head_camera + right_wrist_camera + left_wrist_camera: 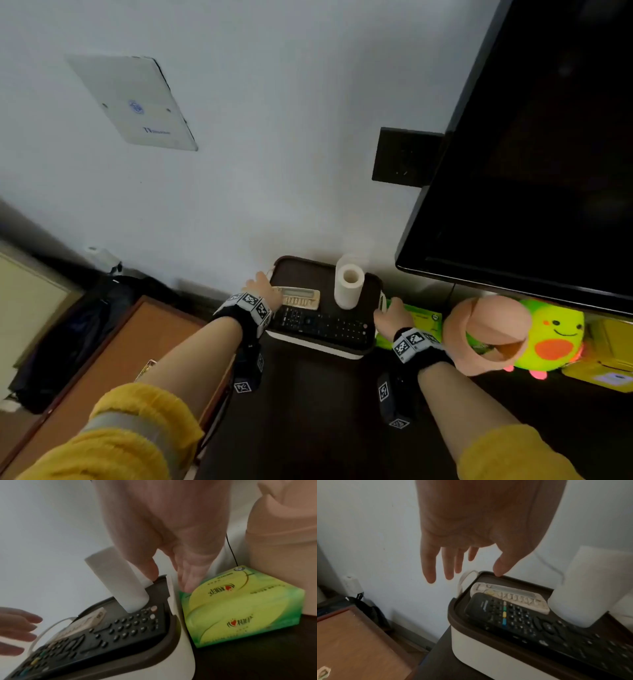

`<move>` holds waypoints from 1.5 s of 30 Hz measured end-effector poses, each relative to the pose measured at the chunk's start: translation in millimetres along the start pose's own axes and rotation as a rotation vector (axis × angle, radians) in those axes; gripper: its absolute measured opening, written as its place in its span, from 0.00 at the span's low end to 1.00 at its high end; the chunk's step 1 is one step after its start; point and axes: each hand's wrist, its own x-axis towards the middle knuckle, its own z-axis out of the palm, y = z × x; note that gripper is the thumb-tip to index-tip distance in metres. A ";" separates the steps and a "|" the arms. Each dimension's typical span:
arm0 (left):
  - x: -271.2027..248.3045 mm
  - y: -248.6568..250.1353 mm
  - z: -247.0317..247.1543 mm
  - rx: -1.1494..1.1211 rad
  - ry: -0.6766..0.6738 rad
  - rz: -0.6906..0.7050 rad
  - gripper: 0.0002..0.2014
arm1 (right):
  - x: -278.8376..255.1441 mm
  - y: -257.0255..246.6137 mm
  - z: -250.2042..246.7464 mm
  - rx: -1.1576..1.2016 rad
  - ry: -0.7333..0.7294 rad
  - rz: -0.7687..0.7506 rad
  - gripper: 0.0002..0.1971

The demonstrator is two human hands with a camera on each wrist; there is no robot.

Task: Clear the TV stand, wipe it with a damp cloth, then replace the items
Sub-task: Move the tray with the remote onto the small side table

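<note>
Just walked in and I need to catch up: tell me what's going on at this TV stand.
A person is reaching for the white box with the brown tray lid on the dark TV stand. The left hand is open at its left end, the right hand open at its right end, thumb on the rim. On it lie a black remote, a beige remote and a paper roll. Nothing is lifted yet.
</note>
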 end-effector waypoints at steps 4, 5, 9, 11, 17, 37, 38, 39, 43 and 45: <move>6.9 -7.0 8.3 -0.043 -0.032 -0.038 0.21 | 5.7 5.6 11.2 -0.004 -0.016 -0.022 0.17; 8.8 -10.0 9.7 -0.045 -0.051 -0.049 0.21 | 5.9 7.5 13.6 -0.002 -0.008 -0.022 0.16; 17.6 -29.5 14.1 -0.096 -0.123 -0.065 0.17 | -2.3 12.4 19.1 -0.007 0.039 -0.018 0.13; 17.9 -38.0 16.3 -0.167 -0.120 -0.074 0.15 | -9.0 13.3 21.7 -0.002 0.053 -0.003 0.14; 7.7 -56.5 17.9 -0.288 -0.138 -0.081 0.05 | -34.0 13.8 28.0 -0.007 0.070 0.009 0.17; 41.8 -222.4 -93.8 -0.379 0.109 0.017 0.13 | -145.2 -109.3 150.5 0.130 0.179 -0.080 0.09; 46.8 -236.1 -97.8 -0.376 0.117 0.011 0.12 | -148.0 -117.2 163.1 0.141 0.170 -0.090 0.09; 51.7 -249.2 -101.1 -0.377 0.127 0.005 0.11 | -150.0 -124.5 175.4 0.150 0.162 -0.100 0.08; 75.7 -299.4 -106.5 -0.383 0.118 -0.052 0.13 | -153.5 -147.1 228.5 0.186 0.134 -0.137 0.07; 89.0 -323.2 -102.1 -0.391 0.108 -0.074 0.15 | -151.6 -152.7 255.2 0.202 0.128 -0.141 0.07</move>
